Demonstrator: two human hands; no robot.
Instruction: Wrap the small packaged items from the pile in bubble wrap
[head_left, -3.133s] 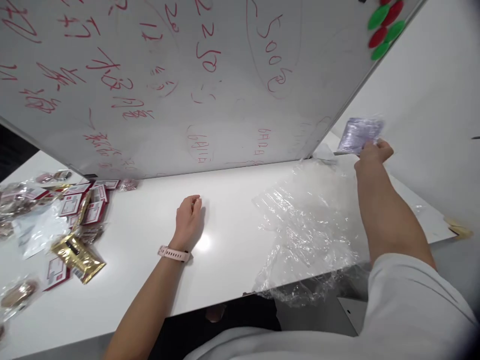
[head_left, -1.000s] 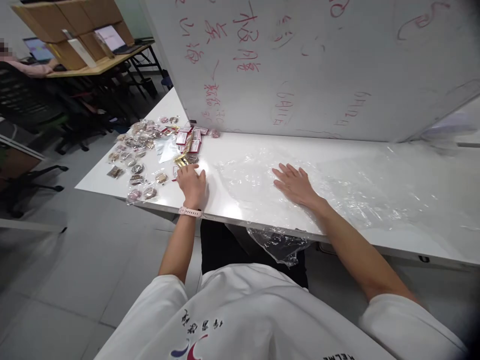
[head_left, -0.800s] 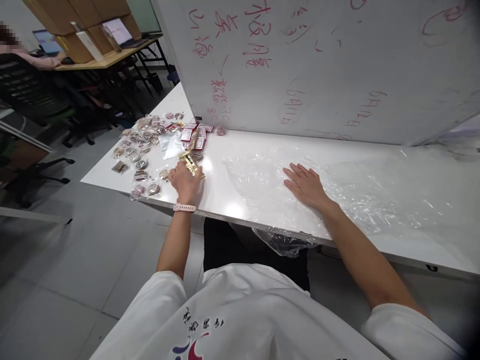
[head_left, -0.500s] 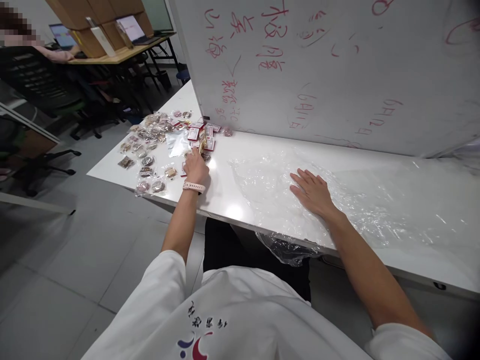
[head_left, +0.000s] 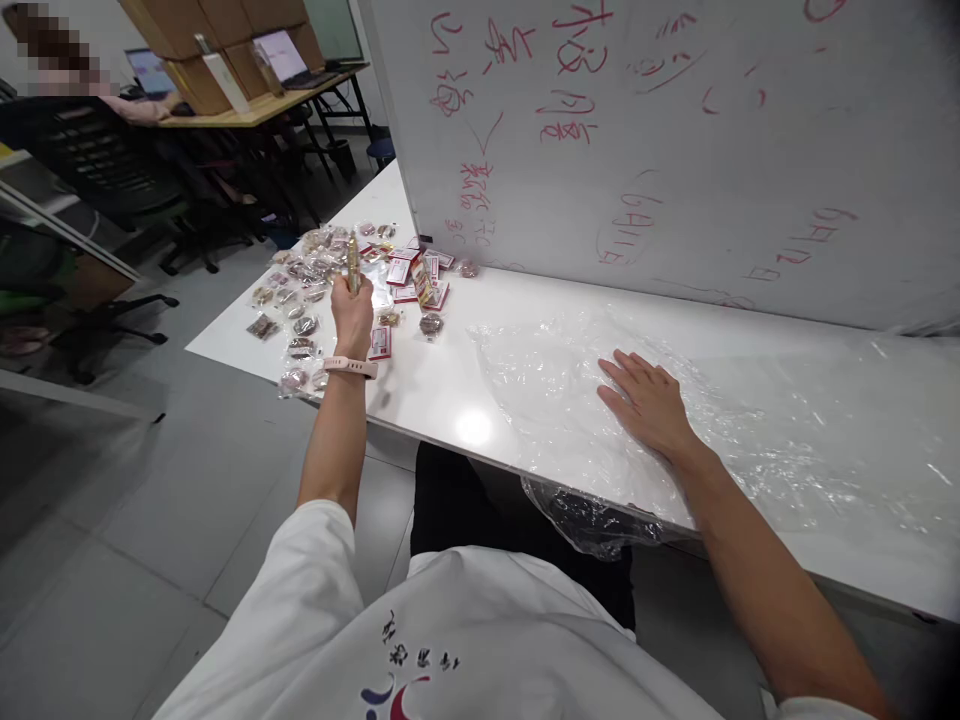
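My left hand [head_left: 350, 312], with a pink wristband, is closed around a slim gold packet [head_left: 353, 254] that points up and away from me. It hovers over the left part of the white table. Beneath and around it lie several small clear-wrapped items [head_left: 306, 270], red-and-white cards or flat boxes [head_left: 381, 342], and a silver sheet [head_left: 381, 290] partly hidden by the hand. Another gold-and-red packet [head_left: 423, 283] rests on the cards. My right hand [head_left: 649, 405] lies flat, fingers spread, on a crinkled clear plastic sheet [head_left: 547, 375].
A whiteboard [head_left: 540, 200] with red writing stands along the table's back edge. The plastic sheet hangs over the front edge. Off to the left, a person sits at a wooden desk [head_left: 255, 115] with laptops and cardboard boxes, near a black chair [head_left: 82, 165].
My left hand has lifted from the cards and moved left with the gold packet in it. My right hand stays flat on the plastic sheet. The view has shifted slightly.
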